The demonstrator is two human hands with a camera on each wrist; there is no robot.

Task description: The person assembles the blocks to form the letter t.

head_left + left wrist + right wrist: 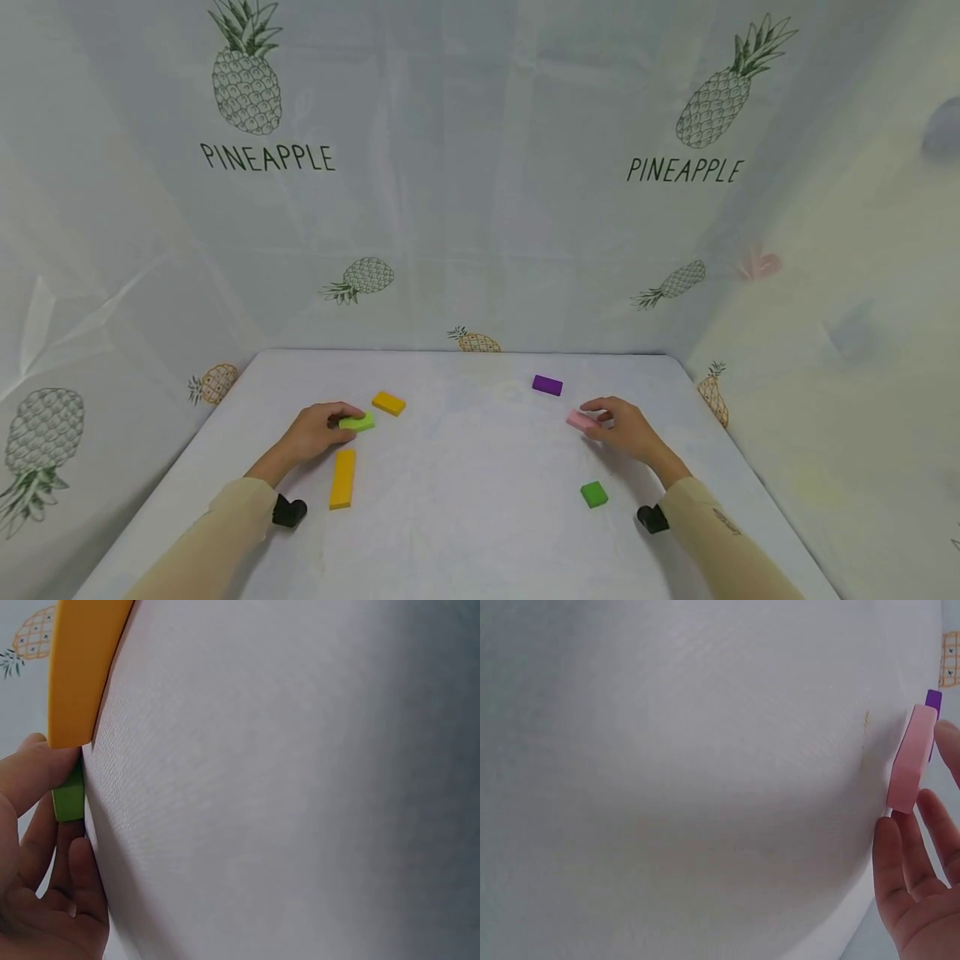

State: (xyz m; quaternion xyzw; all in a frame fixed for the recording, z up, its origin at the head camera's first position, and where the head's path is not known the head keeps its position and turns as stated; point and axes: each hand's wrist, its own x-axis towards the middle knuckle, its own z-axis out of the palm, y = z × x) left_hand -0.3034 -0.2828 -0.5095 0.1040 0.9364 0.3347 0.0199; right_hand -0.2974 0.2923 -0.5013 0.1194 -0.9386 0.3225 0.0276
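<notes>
At the left of the table in the head view, my left hand (311, 432) pinches a light green block (358, 423) between thumb and fingers. The left wrist view shows this green block (69, 801) low against the white surface, thumb on one side and fingertips on the other. Across the table, my right hand (632, 429) holds a pink block (580, 419), its thumb on the near side. In the right wrist view the pink block (911, 761) lies between the thumb and fingertips, overlapping the purple block (934, 701) behind.
Near the left hand lie a short yellow block (388, 403) and a long yellow block (342, 479). A purple block (547, 385) sits beyond the right hand, and a green block (594, 494) nearer the front. Pineapple-printed cloth (480, 208) hangs behind the white table (465, 517).
</notes>
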